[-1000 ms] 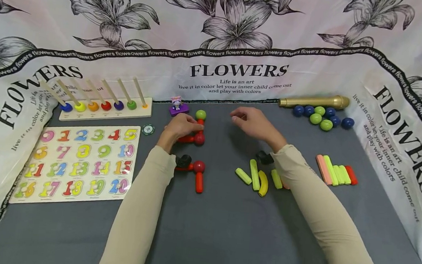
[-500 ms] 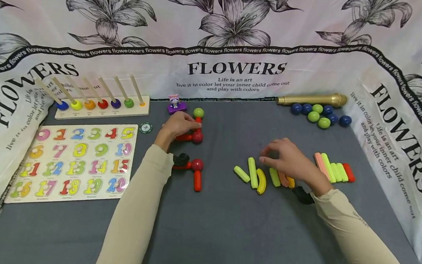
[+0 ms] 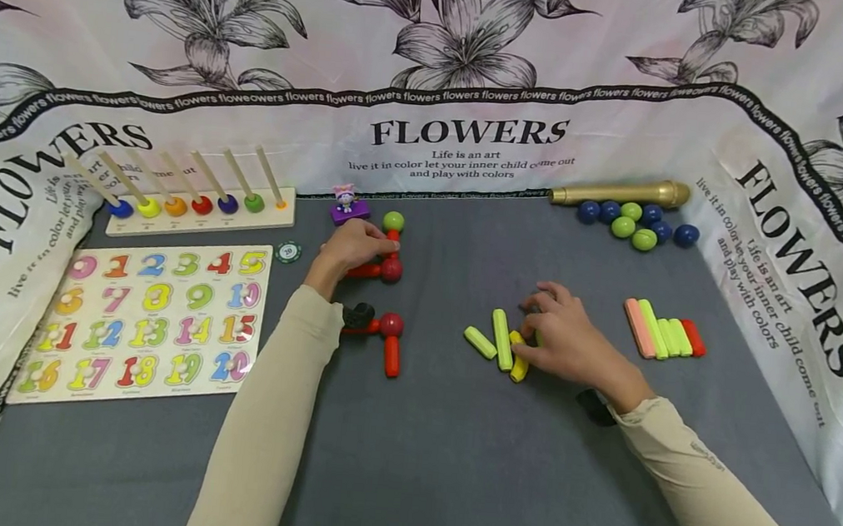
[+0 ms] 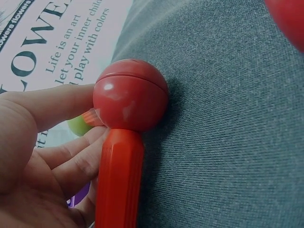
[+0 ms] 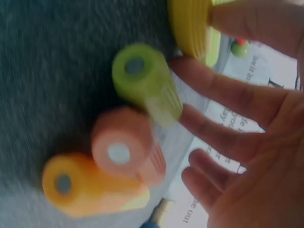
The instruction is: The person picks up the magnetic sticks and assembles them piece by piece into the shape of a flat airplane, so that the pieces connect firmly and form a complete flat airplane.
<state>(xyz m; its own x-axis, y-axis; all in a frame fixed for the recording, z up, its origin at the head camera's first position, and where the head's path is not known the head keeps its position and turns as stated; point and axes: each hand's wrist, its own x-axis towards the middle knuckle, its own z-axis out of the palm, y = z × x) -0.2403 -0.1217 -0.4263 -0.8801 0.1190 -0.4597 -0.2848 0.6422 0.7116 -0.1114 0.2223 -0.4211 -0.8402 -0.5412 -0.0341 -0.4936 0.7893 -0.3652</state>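
My left hand (image 3: 350, 253) pinches a short red stick (image 3: 393, 234) that joins a green ball (image 3: 393, 220) to a red ball (image 3: 391, 270). A second red stick (image 4: 121, 175) runs from that red ball, seen close in the left wrist view. My right hand (image 3: 573, 339) is spread over the loose sticks. Its thumb touches a curved yellow stick (image 5: 190, 28); the fingertips reach to a light green stick (image 5: 142, 80). A salmon stick (image 5: 126, 142) and an orange one (image 5: 95, 185) lie beside it, hidden under the hand in the head view.
Another red ball-and-stick piece (image 3: 391, 325) lies nearer. Two light green sticks (image 3: 501, 339) sit left of my right hand. A stick row (image 3: 662, 329), blue and green balls (image 3: 644, 240), gold microphone-shaped object (image 3: 619, 193), number board (image 3: 153, 315), peg stand (image 3: 200, 214) and chip (image 3: 288, 252) surround.
My right hand has come back from near the middle rear, moving right and toward me, then down onto the loose sticks. My left hand keeps its pinch on the red stick.
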